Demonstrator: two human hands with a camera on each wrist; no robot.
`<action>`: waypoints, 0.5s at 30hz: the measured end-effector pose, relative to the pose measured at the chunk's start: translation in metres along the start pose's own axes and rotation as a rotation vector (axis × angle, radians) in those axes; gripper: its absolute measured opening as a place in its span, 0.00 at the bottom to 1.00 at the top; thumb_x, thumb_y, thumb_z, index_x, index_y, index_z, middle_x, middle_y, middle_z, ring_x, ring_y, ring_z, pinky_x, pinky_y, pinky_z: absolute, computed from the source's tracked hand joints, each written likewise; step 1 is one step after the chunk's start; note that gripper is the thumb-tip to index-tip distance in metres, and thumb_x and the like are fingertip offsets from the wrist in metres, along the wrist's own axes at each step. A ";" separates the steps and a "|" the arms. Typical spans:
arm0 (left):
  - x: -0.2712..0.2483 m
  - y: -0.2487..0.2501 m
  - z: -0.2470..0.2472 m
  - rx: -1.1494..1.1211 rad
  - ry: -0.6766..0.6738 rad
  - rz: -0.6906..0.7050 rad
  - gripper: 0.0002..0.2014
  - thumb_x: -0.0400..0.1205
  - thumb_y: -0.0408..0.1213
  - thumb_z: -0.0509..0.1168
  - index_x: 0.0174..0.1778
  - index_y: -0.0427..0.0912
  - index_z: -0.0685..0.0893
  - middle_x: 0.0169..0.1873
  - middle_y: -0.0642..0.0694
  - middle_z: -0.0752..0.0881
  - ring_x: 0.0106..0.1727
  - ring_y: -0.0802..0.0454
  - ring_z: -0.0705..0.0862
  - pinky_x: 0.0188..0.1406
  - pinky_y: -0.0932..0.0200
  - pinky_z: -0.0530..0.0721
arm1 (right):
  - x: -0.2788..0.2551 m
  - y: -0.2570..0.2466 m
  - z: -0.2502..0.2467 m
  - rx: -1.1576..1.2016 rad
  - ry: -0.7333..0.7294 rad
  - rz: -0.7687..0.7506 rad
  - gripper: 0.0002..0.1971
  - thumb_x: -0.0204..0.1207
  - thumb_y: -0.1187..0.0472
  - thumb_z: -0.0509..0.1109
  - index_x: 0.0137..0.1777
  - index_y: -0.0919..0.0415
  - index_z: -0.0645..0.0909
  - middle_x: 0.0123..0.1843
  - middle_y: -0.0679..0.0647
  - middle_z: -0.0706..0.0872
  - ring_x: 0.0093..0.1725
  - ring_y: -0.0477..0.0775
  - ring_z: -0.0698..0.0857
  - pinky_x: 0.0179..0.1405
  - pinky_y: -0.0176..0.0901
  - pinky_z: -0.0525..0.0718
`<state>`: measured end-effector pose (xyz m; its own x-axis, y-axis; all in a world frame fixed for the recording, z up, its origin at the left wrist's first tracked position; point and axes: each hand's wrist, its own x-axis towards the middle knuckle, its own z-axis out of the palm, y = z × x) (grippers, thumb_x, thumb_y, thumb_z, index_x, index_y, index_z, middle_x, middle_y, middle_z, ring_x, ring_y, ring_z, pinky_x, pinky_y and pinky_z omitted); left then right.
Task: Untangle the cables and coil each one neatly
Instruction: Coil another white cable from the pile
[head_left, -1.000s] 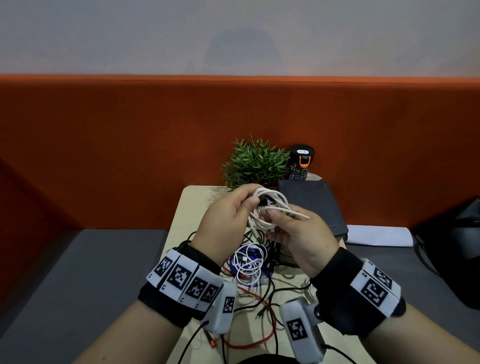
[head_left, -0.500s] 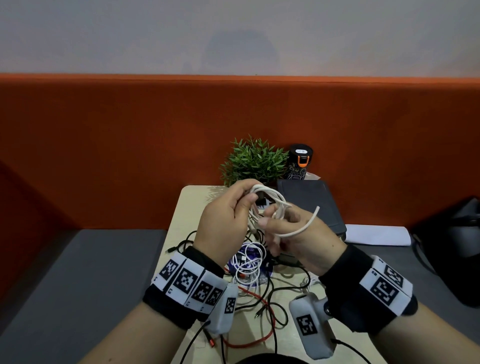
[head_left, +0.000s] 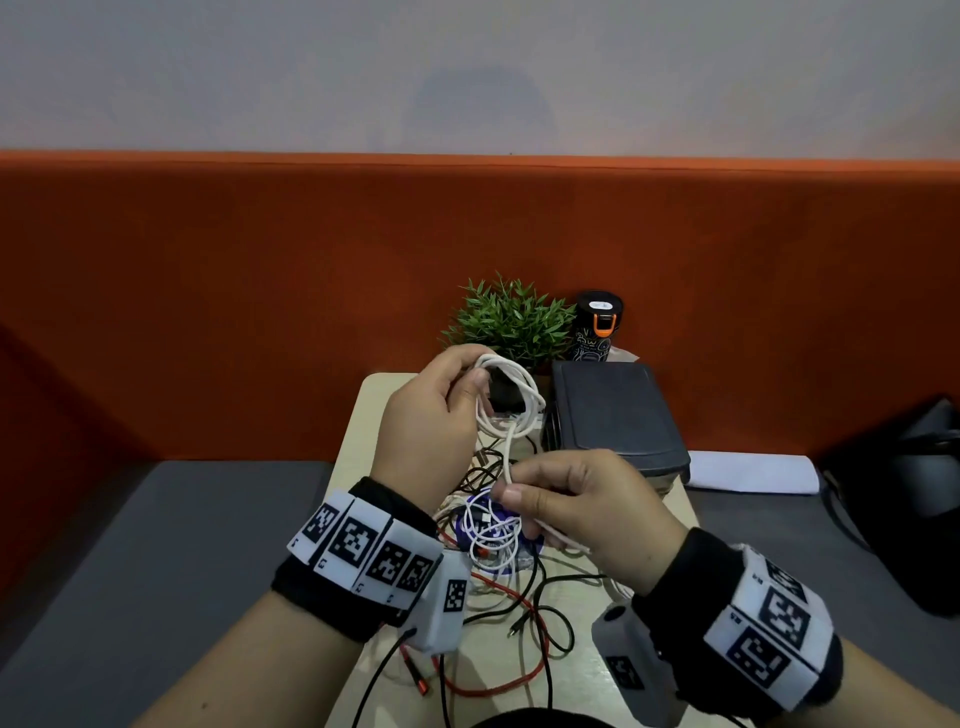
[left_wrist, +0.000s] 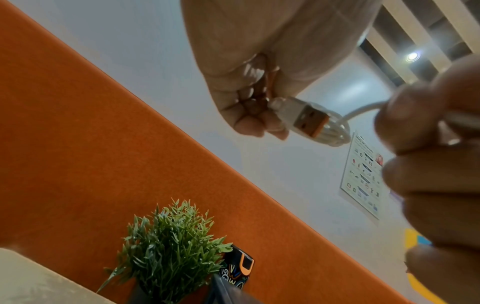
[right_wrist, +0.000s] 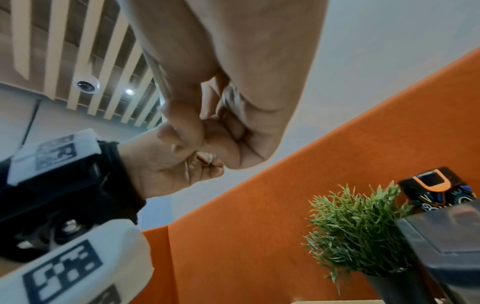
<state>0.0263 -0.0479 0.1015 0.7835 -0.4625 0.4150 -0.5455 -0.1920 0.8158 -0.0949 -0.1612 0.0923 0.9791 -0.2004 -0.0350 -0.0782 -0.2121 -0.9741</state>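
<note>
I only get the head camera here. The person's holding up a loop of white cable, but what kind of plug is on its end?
Observer: A USB-A plug with an orange insert, sticking out beside the left hand, as the left wrist view shows.
Visitor: Is that plug loose or held?
Observer: Its base sits against the curled left fingertips, with the white cable coil right behind it.
Visitor: Anything above them I can't see?
Observer: The right wrist view shows a slatted ceiling with a dome camera mounted on it.

Plant (head_left: 511, 319), tumbler (head_left: 597, 327), perhaps a case (head_left: 615, 415).
</note>
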 end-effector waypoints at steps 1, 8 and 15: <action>0.002 0.000 -0.001 0.013 -0.004 -0.014 0.09 0.85 0.35 0.60 0.54 0.51 0.84 0.32 0.58 0.83 0.30 0.68 0.78 0.29 0.75 0.70 | -0.002 -0.002 0.001 -0.013 -0.001 -0.016 0.05 0.74 0.58 0.74 0.40 0.56 0.89 0.24 0.50 0.82 0.22 0.43 0.74 0.25 0.32 0.72; 0.004 -0.002 -0.005 0.034 -0.031 -0.095 0.09 0.85 0.35 0.59 0.51 0.52 0.84 0.31 0.59 0.84 0.29 0.69 0.79 0.26 0.76 0.71 | -0.003 0.002 -0.004 -0.196 0.039 -0.126 0.03 0.73 0.57 0.75 0.41 0.53 0.90 0.29 0.40 0.80 0.30 0.39 0.78 0.32 0.27 0.73; -0.004 0.014 -0.001 -0.108 -0.083 -0.075 0.09 0.86 0.35 0.58 0.52 0.50 0.83 0.29 0.49 0.85 0.23 0.61 0.78 0.24 0.72 0.74 | 0.002 0.023 -0.004 -0.609 0.175 -0.245 0.05 0.74 0.60 0.75 0.47 0.52 0.90 0.34 0.39 0.79 0.39 0.43 0.81 0.40 0.41 0.82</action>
<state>0.0162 -0.0483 0.1116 0.7911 -0.5212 0.3202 -0.4477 -0.1366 0.8837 -0.0953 -0.1706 0.0704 0.9412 -0.2191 0.2572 -0.0004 -0.7620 -0.6476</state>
